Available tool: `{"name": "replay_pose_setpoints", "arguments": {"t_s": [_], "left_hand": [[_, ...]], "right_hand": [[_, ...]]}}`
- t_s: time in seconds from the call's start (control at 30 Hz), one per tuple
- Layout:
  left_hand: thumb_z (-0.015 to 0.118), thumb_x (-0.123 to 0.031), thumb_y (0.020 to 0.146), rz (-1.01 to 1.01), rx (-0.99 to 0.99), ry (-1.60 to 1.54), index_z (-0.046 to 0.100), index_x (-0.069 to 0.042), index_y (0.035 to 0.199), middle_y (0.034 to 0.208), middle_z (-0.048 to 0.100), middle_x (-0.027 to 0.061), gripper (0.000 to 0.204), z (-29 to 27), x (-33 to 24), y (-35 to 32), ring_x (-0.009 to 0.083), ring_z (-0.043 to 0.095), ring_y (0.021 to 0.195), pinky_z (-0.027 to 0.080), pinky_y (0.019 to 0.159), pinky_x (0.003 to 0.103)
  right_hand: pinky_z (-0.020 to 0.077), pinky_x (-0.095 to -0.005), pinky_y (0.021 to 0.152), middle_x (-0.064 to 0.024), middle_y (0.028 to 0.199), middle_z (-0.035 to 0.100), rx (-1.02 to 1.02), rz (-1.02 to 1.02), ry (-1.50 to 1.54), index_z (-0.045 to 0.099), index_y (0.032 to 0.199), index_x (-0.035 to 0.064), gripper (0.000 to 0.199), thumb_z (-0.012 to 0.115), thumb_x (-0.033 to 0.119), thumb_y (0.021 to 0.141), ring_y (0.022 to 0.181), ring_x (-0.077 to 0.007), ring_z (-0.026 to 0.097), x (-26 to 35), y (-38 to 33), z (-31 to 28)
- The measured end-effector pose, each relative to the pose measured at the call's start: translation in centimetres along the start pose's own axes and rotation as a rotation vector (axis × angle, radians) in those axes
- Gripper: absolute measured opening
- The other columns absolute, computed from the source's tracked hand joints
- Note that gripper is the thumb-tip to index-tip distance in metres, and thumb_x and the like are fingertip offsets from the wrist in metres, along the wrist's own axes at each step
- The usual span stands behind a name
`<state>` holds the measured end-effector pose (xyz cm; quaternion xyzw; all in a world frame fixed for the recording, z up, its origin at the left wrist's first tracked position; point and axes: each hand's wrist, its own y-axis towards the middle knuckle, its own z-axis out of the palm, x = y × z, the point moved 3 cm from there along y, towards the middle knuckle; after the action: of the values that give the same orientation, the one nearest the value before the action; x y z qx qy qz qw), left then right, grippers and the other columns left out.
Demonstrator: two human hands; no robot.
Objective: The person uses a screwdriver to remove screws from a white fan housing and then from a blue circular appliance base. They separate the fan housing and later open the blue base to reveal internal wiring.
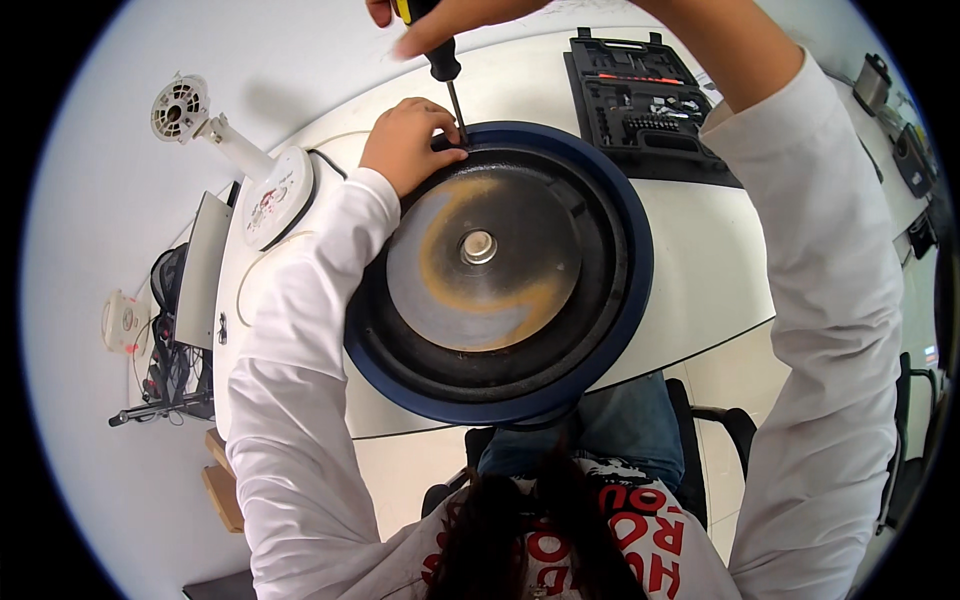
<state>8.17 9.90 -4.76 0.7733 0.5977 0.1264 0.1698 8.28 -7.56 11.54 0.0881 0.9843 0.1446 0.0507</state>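
Observation:
A round dark blue appliance body (637,250) stands at the near table edge. Inside its black well lies a grey metal disc (530,235) with brownish stains and a silver round button (478,246) at its centre. Partly cut off by the top of the view, my right hand (455,22) grips the black and yellow handle of a screwdriver (443,62). The shaft points down to the far rim. There my left hand (408,143) has its fingers curled and thumb drawn in beside the screwdriver's tip. What lies between those fingertips is hidden.
An open black tool case (645,105) with bits and small tools lies at the far right of the white table (705,270). On the left stands a white fan-like device (280,195) on a round base, with a cable nearby. A chair's armrest (735,430) is below right.

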Motion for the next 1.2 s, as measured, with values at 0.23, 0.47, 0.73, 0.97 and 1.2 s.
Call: {"name": "replay_pose_setpoints", "arguments": {"t_s": [0.23, 0.47, 0.73, 0.97, 1.2], "left_hand": [[0.072, -0.014, 0.07, 0.033, 0.045, -0.232, 0.066, -0.01, 0.094, 0.107, 0.061, 0.0108, 0.025, -1.6, 1.9, 0.4, 0.0293, 0.054, 0.106, 0.04, 0.094, 0.037], [0.066, -0.023, 0.083, -0.071, 0.112, -0.955, 0.042, -0.004, 0.132, 0.123, 0.056, 0.0113, 0.058, -3.3, -0.3, 1.4, 0.0223, 0.05, 0.119, 0.034, 0.104, 0.034], [0.068, -0.019, 0.083, -0.012, -0.16, -1.013, 0.055, 0.002, 0.11, 0.099, 0.066, 0.0116, 0.036, -6.8, -1.5, 2.9, 0.0168, 0.061, 0.101, 0.046, 0.087, 0.026], [0.059, -0.024, 0.089, 0.025, -0.202, -0.945, 0.049, 0.0, 0.121, 0.119, 0.058, 0.0161, 0.041, -7.7, -2.1, 2.9, 0.0206, 0.057, 0.107, 0.042, 0.095, 0.031], [0.061, -0.012, 0.086, -0.068, -0.222, -1.024, 0.053, 0.002, 0.116, 0.114, 0.06, 0.0151, 0.034, -8.5, -0.7, 2.2, 0.0236, 0.056, 0.111, 0.04, 0.1, 0.037]], "right_hand": [[0.0469, -0.0416, 0.083, -0.0262, 0.088, 0.064, -0.208, -0.07, 0.127, 0.055, 0.117, -0.0005, 0.044, 0.048, -0.002, 0.074, 0.084, -0.0341, 0.062, -1.4, 3.0, 1.1], [0.0455, -0.0381, 0.091, -0.0258, 0.112, 0.058, -0.168, -0.037, 0.285, 0.049, 0.12, -0.0084, 0.049, 0.055, 0.018, 0.079, 0.101, -0.0354, 0.058, -2.0, 3.3, 2.0], [0.0486, -0.0415, 0.082, -0.028, 0.107, 0.059, -0.363, 0.093, -0.02, 0.053, 0.119, 0.0001, 0.047, 0.054, 0.034, 0.087, 0.099, -0.0341, 0.059, -2.9, 4.5, 2.9], [0.0526, -0.037, 0.063, -0.0204, 0.072, 0.065, -0.344, 0.104, -0.023, 0.068, 0.078, -0.0035, 0.023, 0.065, 0.019, 0.073, 0.068, -0.0307, 0.065, -1.9, 2.7, 0.8], [0.0515, -0.0391, 0.07, -0.0251, 0.085, 0.065, -0.195, 0.146, -0.002, 0.067, 0.086, -0.0067, 0.028, 0.061, 0.017, 0.072, 0.079, -0.0349, 0.064, -1.2, 4.2, 0.6]]}}
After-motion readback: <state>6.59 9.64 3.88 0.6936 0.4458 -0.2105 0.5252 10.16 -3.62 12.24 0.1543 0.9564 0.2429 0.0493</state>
